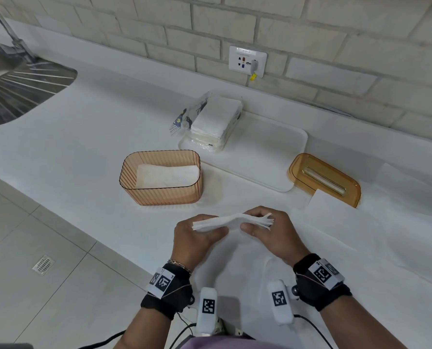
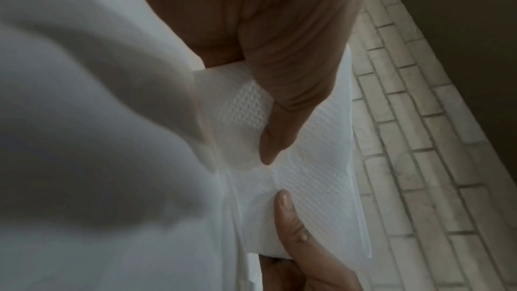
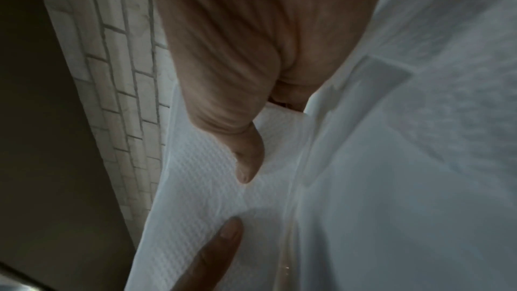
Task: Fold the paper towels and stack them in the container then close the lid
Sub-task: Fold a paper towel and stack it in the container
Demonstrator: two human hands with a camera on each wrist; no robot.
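item: folded white embossed paper towel (image 1: 231,221), held above the white worktop (image 1: 96,127) at 6 o'clock of the ribbed amber plastic container (image 1: 160,178) | left hand (image 1: 196,236) pinches its left end, right hand (image 1: 272,231) pinches its right end where the layers splay | handling, judged: very light, limp, tears easily; hold both ends, thumbs on top | amber lid (image 1: 324,179) off, at 3 o'clock of container

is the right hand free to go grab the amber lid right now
Probably not yet. The right hand pinches one end of the folded paper towel, which the left hand grips at the other end. The lid lies open on the counter to its right, unblocked.
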